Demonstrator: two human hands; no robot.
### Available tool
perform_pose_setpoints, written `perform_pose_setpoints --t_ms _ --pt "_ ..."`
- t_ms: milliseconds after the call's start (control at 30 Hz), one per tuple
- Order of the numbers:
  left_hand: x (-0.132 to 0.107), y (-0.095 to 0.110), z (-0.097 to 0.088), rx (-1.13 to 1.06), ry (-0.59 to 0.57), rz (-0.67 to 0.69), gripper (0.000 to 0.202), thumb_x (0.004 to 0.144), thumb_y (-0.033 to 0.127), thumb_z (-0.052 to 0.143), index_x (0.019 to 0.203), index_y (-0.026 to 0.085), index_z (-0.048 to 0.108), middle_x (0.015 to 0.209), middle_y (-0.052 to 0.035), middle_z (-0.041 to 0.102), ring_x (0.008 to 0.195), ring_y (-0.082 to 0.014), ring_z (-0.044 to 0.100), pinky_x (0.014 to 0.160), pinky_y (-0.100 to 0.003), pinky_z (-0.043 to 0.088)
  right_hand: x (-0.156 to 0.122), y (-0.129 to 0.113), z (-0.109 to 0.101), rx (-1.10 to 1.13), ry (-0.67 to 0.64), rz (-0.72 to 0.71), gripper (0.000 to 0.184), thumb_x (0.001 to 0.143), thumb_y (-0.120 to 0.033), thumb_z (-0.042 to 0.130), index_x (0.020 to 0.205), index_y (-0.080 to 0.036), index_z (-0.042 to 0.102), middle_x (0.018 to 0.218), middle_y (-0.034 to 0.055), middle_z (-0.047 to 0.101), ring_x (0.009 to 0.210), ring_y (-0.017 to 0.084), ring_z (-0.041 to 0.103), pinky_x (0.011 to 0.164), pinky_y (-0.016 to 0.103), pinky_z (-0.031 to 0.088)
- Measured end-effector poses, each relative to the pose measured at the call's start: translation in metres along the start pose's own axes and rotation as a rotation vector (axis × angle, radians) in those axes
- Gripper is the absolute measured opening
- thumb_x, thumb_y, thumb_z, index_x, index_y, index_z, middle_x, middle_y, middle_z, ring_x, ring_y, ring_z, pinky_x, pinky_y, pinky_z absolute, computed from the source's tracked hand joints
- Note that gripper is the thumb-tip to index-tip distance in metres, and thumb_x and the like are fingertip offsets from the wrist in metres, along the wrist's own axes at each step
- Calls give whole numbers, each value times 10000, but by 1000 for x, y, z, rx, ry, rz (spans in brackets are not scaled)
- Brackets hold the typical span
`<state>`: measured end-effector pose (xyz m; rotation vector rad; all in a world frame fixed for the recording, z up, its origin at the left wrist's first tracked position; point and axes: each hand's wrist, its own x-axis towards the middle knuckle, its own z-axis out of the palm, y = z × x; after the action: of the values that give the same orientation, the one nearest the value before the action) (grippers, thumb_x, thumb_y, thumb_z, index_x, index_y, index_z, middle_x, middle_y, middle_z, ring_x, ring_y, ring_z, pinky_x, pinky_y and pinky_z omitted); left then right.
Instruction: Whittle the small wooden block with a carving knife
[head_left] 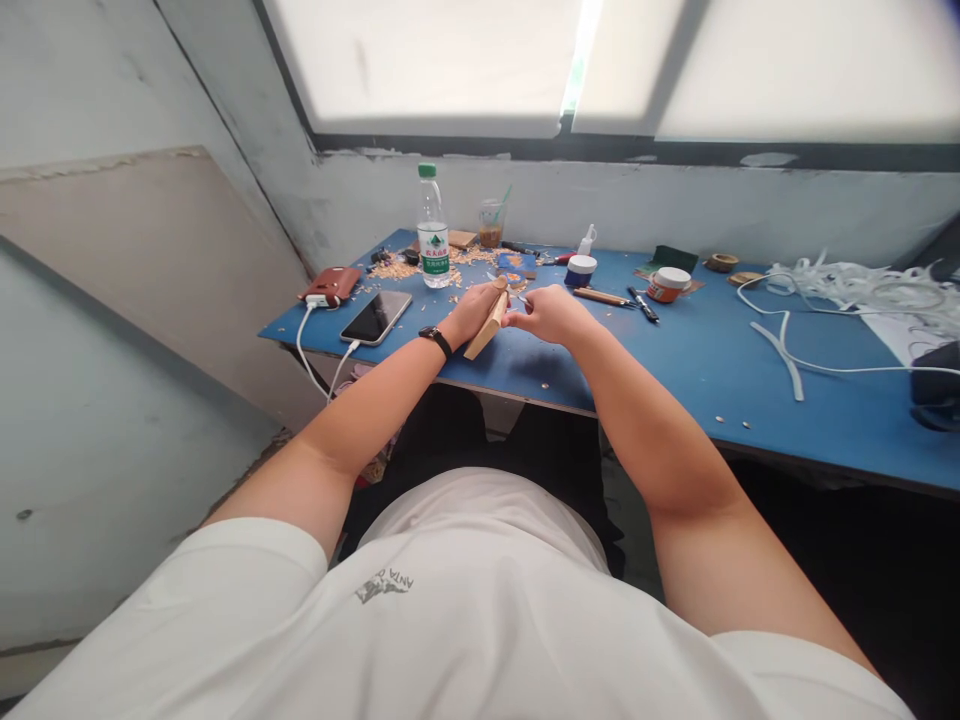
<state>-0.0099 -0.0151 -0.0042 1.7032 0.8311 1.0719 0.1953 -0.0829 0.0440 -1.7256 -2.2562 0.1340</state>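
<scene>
A pale wooden block is tilted over the front of the blue table, and my left hand is closed around it. My right hand is closed close beside the block, its thumb reaching toward the wood. Between its fingers shows a bit of metal from what looks like a small carving knife, mostly hidden by the hand. Just beyond both hands lie wood shavings and a small blue patterned piece.
A water bottle, a plastic cup and a phone stand or lie left of the hands. Rightward are a blue jar, pens, an orange jar and white cables. The table edge is close to my body.
</scene>
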Motion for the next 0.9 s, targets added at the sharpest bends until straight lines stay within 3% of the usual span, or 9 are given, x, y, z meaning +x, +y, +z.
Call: perform_pose_setpoints --t_ms 167,300,533,667,767,900 --pt "4 -10 7 -77 24 -78 770 1175 915 668 789 250 657 701 -16 639 665 -188 609 699 -353 510 -7 2 -8 90 -36 -179 544 1149 -685 829 876 -269 608 807 27 662 800 218 575 765 372 385" --pt "6 -14 10 -167 -26 -112 727 1159 868 719 786 250 626 685 -15 606 622 -173 549 645 -346 474 -8 6 -10 177 -67 -289 461 1150 -574 777 876 -270 565 784 -8 585 787 194 522 776 366 376" --pt "2 -1 3 27 -95 -40 654 1237 641 597 741 222 681 690 -46 659 667 -182 562 726 -373 478 1 7 -4 184 -87 -143 553 1130 -640 813 805 -269 562 706 -34 476 785 193 484 755 369 343" --pt "2 3 0 118 -94 23 593 1202 523 621 699 216 685 689 -53 676 693 -191 571 746 -381 465 1 0 -6 79 -48 -57 596 1172 -611 833 771 -262 564 732 2 568 810 208 537 775 380 364" --pt "2 4 -3 177 -105 81 527 1168 433 676 695 204 707 717 -53 696 725 -190 596 773 -380 475 0 -4 -7 22 -39 -40 547 1193 -586 833 802 -249 651 783 42 664 831 230 597 782 383 389" --pt "4 2 -3 126 -39 66 580 1213 519 690 720 214 703 694 -46 675 724 -194 596 782 -384 505 2 -4 -6 -32 -26 7 623 1218 -736 771 850 -234 751 819 98 728 833 267 644 755 394 404"
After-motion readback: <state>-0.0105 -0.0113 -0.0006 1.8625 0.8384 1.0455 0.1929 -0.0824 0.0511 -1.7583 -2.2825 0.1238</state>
